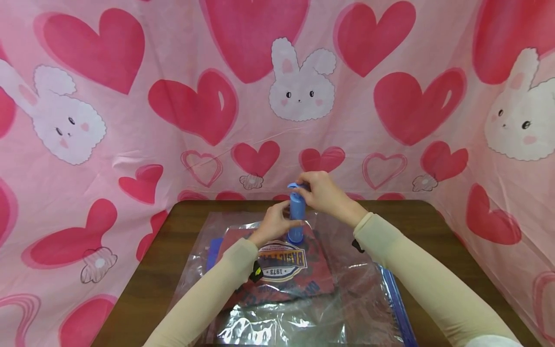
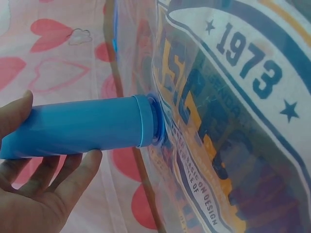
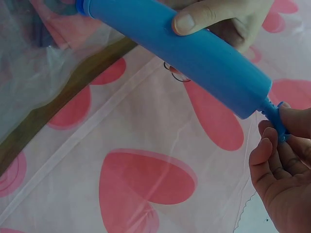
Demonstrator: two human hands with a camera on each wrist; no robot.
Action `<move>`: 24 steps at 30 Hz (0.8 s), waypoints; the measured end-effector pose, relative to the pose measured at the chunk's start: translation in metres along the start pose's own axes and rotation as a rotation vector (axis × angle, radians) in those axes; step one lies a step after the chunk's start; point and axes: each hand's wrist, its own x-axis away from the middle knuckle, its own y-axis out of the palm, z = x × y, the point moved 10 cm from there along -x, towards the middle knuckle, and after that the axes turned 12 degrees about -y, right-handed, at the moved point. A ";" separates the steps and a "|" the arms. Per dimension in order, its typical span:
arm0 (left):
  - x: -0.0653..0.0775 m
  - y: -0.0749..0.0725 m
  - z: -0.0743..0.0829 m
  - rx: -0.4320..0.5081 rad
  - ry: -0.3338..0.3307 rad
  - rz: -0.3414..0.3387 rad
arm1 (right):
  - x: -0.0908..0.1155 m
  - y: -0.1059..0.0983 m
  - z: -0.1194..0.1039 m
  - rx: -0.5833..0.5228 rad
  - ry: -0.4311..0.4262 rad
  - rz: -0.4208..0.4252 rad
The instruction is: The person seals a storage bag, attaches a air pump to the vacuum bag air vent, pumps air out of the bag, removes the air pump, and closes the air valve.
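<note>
Blue hand pump (image 1: 297, 211) stood approx. upright on clear plastic bag (image 1: 357, 289), toward far part of bag; pump foot seated at blue ring fitting (image 2: 158, 121) on bag surface (L wrist view). Pump barrel held by L hand (image 1: 274, 222): thumb on one side, fingers curved round the other, hand opened only to barrel width. Pump handle (image 1: 293, 185), at upper end, pinched btw. thumb and fingers of R hand (image 1: 324, 193); short length of ribbed rod (image 3: 267, 106) exposed btw. handle and barrel top (R wrist view).

Dk red garment (image 1: 318, 277) seen flat inside bag, beneath plastic; print incl. "1973" and stars legible in L wrist view. Blue item (image 1: 214, 253) seen at L edge of garment, type n/d. Blue strip (image 1: 396, 306) along R edge of bag. Plastic wrinkled, w/ glare at near side.

Bag laid on brown wood-grain table (image 1: 143, 279). Table backed by pink cloth (image 1: 277, 137), printed w/ hearts and white rabbits. Both forearms covered by cream sleeves (image 1: 405, 248).
</note>
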 end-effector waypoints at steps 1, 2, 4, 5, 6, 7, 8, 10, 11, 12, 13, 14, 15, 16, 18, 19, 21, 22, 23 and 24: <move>0.000 0.000 0.001 -0.001 0.002 0.001 | 0.000 0.000 0.000 -0.001 0.001 0.000; 0.000 0.000 0.001 -0.002 0.003 0.002 | 0.000 0.000 0.000 -0.002 0.002 -0.001; 0.000 0.000 0.001 -0.001 0.002 0.004 | 0.000 0.000 -0.001 -0.004 0.005 -0.008; 0.000 0.000 0.001 0.000 0.000 0.006 | -0.001 0.000 -0.001 -0.005 0.004 -0.011; 0.000 0.000 0.001 0.001 -0.002 0.007 | -0.001 0.000 -0.001 -0.004 0.002 -0.014; 0.000 0.000 0.001 0.002 -0.004 0.008 | -0.002 0.000 -0.001 -0.003 -0.002 -0.015; -0.001 0.000 0.000 0.004 -0.005 0.009 | -0.002 0.000 -0.001 0.000 -0.007 -0.017; -0.001 0.000 -0.001 0.006 -0.010 0.009 | -0.004 -0.001 -0.002 0.004 -0.011 -0.021; -0.001 0.000 -0.001 0.006 -0.011 0.007 | -0.004 -0.002 -0.002 0.002 -0.016 -0.021; -0.001 0.001 -0.001 0.007 -0.011 0.005 | -0.005 -0.002 -0.002 0.002 -0.016 -0.025; -0.002 0.001 -0.001 0.007 -0.011 0.002 | -0.005 -0.003 -0.002 0.002 -0.015 -0.029; -0.002 0.002 -0.001 0.006 -0.012 0.000 | -0.005 -0.004 -0.003 0.003 -0.012 -0.036; -0.002 0.002 -0.001 0.005 -0.009 -0.002 | -0.006 -0.005 -0.003 0.003 -0.010 -0.041; -0.002 0.002 -0.001 0.005 -0.008 -0.003 | -0.007 -0.007 -0.003 0.003 -0.011 -0.043; -0.003 0.002 0.000 0.003 -0.002 -0.002 | -0.011 -0.012 -0.005 0.010 -0.015 -0.037; -0.002 0.002 0.000 0.001 0.002 0.001 | -0.014 -0.015 -0.006 0.014 -0.021 -0.030; -0.002 0.000 0.001 0.003 -0.003 0.002 | -0.021 -0.024 -0.009 0.021 -0.032 -0.011; -0.002 0.000 0.000 0.004 -0.006 0.002 | -0.025 -0.029 -0.011 0.025 -0.039 0.003; -0.001 0.000 0.000 0.004 -0.011 0.001 | -0.029 -0.034 -0.013 0.030 -0.045 0.015; -0.001 0.000 0.000 0.006 -0.017 -0.001 | -0.033 -0.039 -0.016 0.034 -0.050 0.027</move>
